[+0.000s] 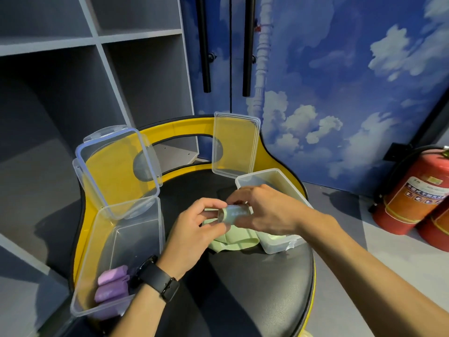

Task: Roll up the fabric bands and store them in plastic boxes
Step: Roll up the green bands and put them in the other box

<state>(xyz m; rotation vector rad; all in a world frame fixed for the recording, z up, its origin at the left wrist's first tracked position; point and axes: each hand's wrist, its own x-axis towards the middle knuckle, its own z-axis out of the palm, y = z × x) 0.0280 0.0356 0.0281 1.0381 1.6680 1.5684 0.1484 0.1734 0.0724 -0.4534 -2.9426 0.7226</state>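
- The green fabric band (234, 214) was partly rolled into a small tight cylinder, held just above the middle of the chair seat (255, 283), with its loose tail (233, 240) trailing down onto the black cushion.
- The left hand (194, 229) pinched the near end of the roll, thumb and fingers curled round it; a black watch (158, 279) sat on that wrist.
- The right hand (264, 210) gripped the roll from the far side, its fingers wrapped over the top.
- A clear plastic box (92, 276) stood along the seat's left edge, and two rolled purple bands (111, 285) lay in its near corner, touching each other.
- That box's lid (116, 171) stood tilted against the yellow backrest (184, 127) at the far left of the seat.
- A second clear box (279, 246) sat at the seat's right edge, just behind the right hand; something pale green showed through its near wall, though I could not tell what.
- Its lid (234, 144) leaned upright against the backrest at the far edge.
- Red fire extinguishers (413, 190) stood on the floor to the right, well apart from the chair.
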